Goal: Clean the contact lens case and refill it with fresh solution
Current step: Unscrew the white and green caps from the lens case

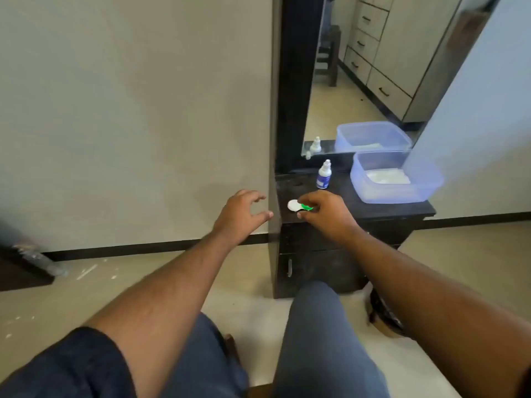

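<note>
left hand (240, 216): fingers spread, nothing held | right hand (324, 214): case (298, 206) apparently pinched | one bottle (324, 175), one tub (395, 179) far right

Clear blue plastic tub (425, 182) right of centre on a dark cabinet (339, 254); mirror (373, 67) upper right, reflecting drawers; beige wall (129, 110) fills the left.

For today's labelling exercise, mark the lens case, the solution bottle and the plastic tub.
lens case (293, 205), head view, white cap.
solution bottle (323, 179), head view, blue label.
plastic tub (373, 193), head view, front wall.
</note>
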### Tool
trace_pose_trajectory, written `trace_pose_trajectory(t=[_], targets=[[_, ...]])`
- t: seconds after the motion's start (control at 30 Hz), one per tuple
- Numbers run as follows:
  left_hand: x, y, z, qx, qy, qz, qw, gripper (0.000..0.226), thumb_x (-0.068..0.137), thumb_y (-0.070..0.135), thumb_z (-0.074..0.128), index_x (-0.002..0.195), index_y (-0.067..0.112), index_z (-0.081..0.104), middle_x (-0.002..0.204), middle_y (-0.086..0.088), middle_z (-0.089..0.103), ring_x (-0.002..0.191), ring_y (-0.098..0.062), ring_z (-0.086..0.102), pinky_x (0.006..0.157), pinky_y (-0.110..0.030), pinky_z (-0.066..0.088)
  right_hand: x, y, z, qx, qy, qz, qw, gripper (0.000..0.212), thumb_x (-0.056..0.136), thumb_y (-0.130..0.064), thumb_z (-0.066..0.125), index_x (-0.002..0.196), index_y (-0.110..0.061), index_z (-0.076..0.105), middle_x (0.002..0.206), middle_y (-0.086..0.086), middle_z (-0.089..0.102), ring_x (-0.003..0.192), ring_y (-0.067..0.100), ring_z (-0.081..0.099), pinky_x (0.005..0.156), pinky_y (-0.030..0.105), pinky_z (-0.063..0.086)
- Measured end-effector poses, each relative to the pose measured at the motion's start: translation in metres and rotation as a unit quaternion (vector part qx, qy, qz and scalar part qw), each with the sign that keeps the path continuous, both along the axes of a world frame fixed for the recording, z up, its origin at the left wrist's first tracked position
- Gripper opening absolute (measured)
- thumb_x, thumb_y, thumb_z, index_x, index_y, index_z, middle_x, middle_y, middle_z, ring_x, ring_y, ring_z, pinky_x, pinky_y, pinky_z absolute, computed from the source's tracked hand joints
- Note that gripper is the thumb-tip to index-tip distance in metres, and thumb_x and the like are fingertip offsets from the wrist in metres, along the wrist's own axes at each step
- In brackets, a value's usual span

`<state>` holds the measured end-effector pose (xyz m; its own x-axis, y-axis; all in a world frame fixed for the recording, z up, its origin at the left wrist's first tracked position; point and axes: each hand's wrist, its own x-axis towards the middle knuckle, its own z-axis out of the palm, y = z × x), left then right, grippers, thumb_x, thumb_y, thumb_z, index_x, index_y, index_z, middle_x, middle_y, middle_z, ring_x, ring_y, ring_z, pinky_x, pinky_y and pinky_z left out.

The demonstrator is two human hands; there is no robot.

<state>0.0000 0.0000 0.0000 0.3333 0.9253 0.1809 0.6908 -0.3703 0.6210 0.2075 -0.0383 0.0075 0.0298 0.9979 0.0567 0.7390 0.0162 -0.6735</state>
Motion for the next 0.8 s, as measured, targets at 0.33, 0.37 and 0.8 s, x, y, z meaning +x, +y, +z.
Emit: trace_pose_trajectory(t=[0.33, 0.37, 0.8], targets=[[0.068, 0.032, -0.045, -0.014, -0.098, -0.021, 0.995, 0.061, 0.08, 0.036, 0.075, 0.135, 0.021, 0.054, 0.121, 0.001, 0.064, 0.112, -0.016, 0.052, 0.091, -0.033, 0.046, 0.07, 0.053, -0.024, -0.056, 0.037, 0.059, 0.996, 0.053, 0.077, -0.02, 0.079, 0.126, -0.022, 0.06, 0.121, -0.007, 0.06, 0.111, 0.009, 0.056, 0.097, 0.023, 0.044], [0.067, 0.037, -0.049, -0.019, -0.091, -0.024, 0.995, 0.064, 0.079, 0.037, 0.075, 0.137, 0.021, 0.053, 0.123, 0.001, 0.063, 0.113, -0.016, 0.051, 0.09, -0.033, 0.046, 0.072, 0.058, -0.028, -0.053, 0.023, 0.082, 0.995, 0.051, 0.076, -0.021, 0.079, 0.124, -0.022, 0.062, 0.12, -0.006, 0.062, 0.11, 0.009, 0.057, 0.098, 0.024, 0.045], [0.071, 0.066, -0.071, -0.079, -0.198, -0.098, 0.972, 0.037, 0.076, 0.018, 0.078, 0.112, 0.018, 0.071, 0.106, 0.008, 0.061, 0.096, 0.005, 0.054, 0.078, -0.007, 0.04, 0.082, 0.081, -0.059, 0.047, -0.004, 0.142, 0.989, 0.041, 0.073, -0.031, 0.081, 0.111, -0.024, 0.07, 0.099, -0.015, 0.058, 0.097, 0.006, 0.055, 0.083, 0.018, 0.046]])
